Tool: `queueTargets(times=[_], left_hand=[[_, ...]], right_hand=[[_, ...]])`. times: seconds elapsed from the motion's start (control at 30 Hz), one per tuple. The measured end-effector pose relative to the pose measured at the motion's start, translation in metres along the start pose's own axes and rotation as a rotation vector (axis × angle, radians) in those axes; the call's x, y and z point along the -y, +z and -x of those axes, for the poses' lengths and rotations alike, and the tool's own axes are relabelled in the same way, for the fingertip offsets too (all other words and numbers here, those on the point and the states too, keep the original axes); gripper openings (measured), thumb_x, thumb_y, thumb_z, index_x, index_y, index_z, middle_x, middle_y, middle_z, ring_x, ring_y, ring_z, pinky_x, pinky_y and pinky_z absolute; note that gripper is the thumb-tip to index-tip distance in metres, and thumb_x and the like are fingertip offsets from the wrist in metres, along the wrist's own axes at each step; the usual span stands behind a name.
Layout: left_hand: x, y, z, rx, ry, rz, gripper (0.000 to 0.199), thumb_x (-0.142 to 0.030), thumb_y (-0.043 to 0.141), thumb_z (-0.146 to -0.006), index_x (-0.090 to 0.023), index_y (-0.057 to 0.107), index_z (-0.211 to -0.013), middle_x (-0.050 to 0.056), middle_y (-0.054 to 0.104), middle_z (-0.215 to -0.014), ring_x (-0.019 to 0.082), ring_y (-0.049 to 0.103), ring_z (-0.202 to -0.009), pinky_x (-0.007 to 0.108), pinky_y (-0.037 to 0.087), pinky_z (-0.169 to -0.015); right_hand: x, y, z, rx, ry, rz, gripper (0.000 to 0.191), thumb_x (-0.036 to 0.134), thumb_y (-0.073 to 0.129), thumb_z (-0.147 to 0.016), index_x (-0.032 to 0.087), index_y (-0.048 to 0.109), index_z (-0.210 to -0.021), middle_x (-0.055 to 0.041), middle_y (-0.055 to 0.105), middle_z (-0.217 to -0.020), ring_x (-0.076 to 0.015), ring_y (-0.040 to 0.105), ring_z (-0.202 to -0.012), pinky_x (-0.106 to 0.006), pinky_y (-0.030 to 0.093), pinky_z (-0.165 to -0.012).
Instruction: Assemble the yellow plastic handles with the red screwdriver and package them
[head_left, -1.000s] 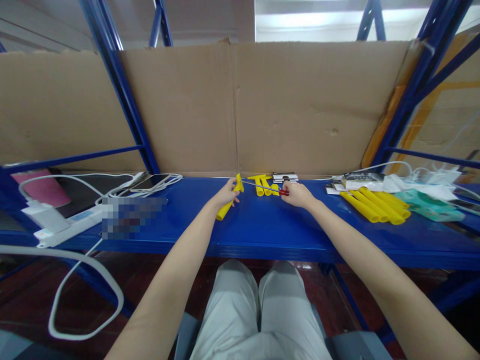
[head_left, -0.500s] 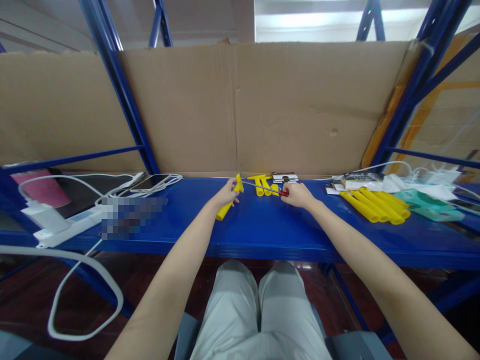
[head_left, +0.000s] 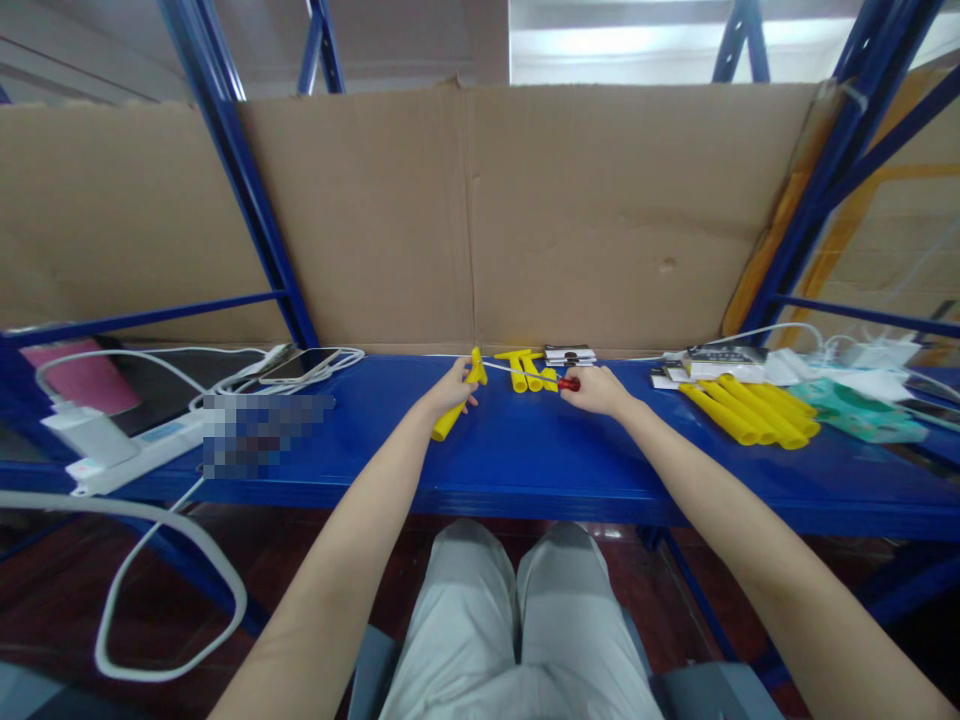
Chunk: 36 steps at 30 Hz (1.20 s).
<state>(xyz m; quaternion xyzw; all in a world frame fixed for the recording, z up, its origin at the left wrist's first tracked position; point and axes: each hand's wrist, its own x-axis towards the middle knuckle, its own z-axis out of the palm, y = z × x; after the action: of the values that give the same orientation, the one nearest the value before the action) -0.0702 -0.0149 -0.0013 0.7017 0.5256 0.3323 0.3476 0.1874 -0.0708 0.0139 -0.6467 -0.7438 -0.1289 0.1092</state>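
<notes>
My left hand [head_left: 450,388] is wrapped round a yellow tube piece [head_left: 448,423] with a flared yellow top, tilted over the blue shelf [head_left: 525,450]. In my right hand [head_left: 596,390] is the red handle of a screwdriver [head_left: 568,384]; its thin metal shaft runs left to the top of the yellow piece. Where the tip meets the piece is too small to make out. Behind the shaft lie several small yellow parts [head_left: 519,372], near a black and white box [head_left: 569,356].
Several yellow tubes [head_left: 742,412] lie at the right beside a green plastic packet [head_left: 859,410] and white boxes [head_left: 724,360]. A white power strip [head_left: 142,450] with cables is at the left. A cardboard wall [head_left: 570,220] stands behind the shelf.
The red handle has turned slightly in my right hand and shows more of its side. My left hand and the yellow piece have stayed in place.
</notes>
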Motion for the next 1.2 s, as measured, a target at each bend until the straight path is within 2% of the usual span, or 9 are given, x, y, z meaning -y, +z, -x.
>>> queueTargets(times=[0.1,0.37,0.53,0.7,0.8,0.97,1.1,1.2], left_hand=[[0.0014,0.0001,-0.001,-0.004,0.007,-0.009,0.055,-0.008,0.046,-0.086,-0.024,0.029,-0.136,0.015,0.048,-0.136,0.002,0.057,-0.053,0.013,0.042,-0.04],[0.0014,0.0009,-0.0012,-0.006,0.008,-0.013,0.054,-0.008,0.047,-0.087,-0.025,0.029,-0.135,0.014,0.05,-0.134,0.002,0.057,-0.052,0.012,0.042,-0.04],[-0.0011,0.0009,0.0013,-0.009,0.009,0.008,0.052,-0.007,0.046,-0.087,-0.023,0.032,-0.134,0.014,0.05,-0.133,0.003,0.057,-0.051,0.014,0.041,-0.039],[-0.0003,0.0006,0.0002,-0.003,0.004,0.0,0.052,-0.007,0.046,-0.087,-0.024,0.03,-0.135,0.015,0.048,-0.136,0.002,0.057,-0.051,0.014,0.041,-0.039],[0.0014,0.0007,-0.0013,-0.004,0.008,-0.006,0.053,-0.009,0.047,-0.087,-0.025,0.031,-0.135,0.014,0.051,-0.133,0.002,0.057,-0.052,0.013,0.042,-0.04],[0.0036,0.0007,-0.003,-0.011,0.014,0.0,0.052,-0.011,0.049,-0.088,-0.026,0.032,-0.135,0.013,0.05,-0.133,0.003,0.058,-0.053,0.014,0.042,-0.04],[0.0035,0.0007,-0.0032,-0.006,0.009,-0.005,0.052,-0.011,0.048,-0.088,-0.026,0.031,-0.135,0.014,0.05,-0.133,0.003,0.058,-0.053,0.013,0.042,-0.04],[0.0025,0.0008,-0.002,-0.005,0.008,-0.009,0.052,-0.01,0.047,-0.088,-0.025,0.03,-0.135,0.014,0.05,-0.134,0.003,0.057,-0.052,0.013,0.042,-0.039]], right_hand=[[0.0004,-0.0004,-0.0004,0.0,0.003,0.015,0.02,0.034,0.052,-0.08,0.021,0.066,-0.085,-0.0073,0.072,-0.089,-0.0236,0.066,-0.086,-0.028,0.039,-0.068],[0.0052,-0.0029,0.0025,0.011,0.036,-0.004,0.018,0.029,0.054,-0.079,0.02,0.062,-0.093,-0.008,0.071,-0.087,-0.0214,0.064,-0.079,-0.026,0.034,-0.06],[0.0025,-0.0015,0.0015,0.002,0.023,-0.019,0.021,0.03,0.054,-0.08,0.02,0.062,-0.097,-0.0076,0.072,-0.09,-0.0215,0.065,-0.083,-0.026,0.037,-0.064],[0.002,-0.0017,0.0012,0.009,0.005,0.013,0.02,0.031,0.053,-0.08,0.021,0.066,-0.092,-0.0066,0.073,-0.093,-0.0223,0.065,-0.087,-0.027,0.04,-0.069],[0.0041,-0.0028,0.0018,0.028,0.009,0.032,0.019,0.03,0.054,-0.079,0.02,0.066,-0.089,-0.0082,0.072,-0.091,-0.0233,0.065,-0.086,-0.028,0.04,-0.068],[0.0061,-0.0029,0.0021,0.047,0.034,0.012,0.02,0.028,0.055,-0.079,0.019,0.063,-0.095,-0.0099,0.072,-0.091,-0.0234,0.065,-0.084,-0.027,0.038,-0.064],[0.0049,-0.002,0.0018,0.036,0.031,-0.015,0.022,0.029,0.054,-0.08,0.019,0.062,-0.098,-0.0093,0.072,-0.092,-0.0225,0.065,-0.084,-0.026,0.038,-0.064],[0.0035,-0.0025,0.0023,0.021,0.0,-0.014,0.02,0.031,0.052,-0.081,0.02,0.064,-0.093,-0.0079,0.072,-0.091,-0.0222,0.065,-0.084,-0.027,0.039,-0.066]])
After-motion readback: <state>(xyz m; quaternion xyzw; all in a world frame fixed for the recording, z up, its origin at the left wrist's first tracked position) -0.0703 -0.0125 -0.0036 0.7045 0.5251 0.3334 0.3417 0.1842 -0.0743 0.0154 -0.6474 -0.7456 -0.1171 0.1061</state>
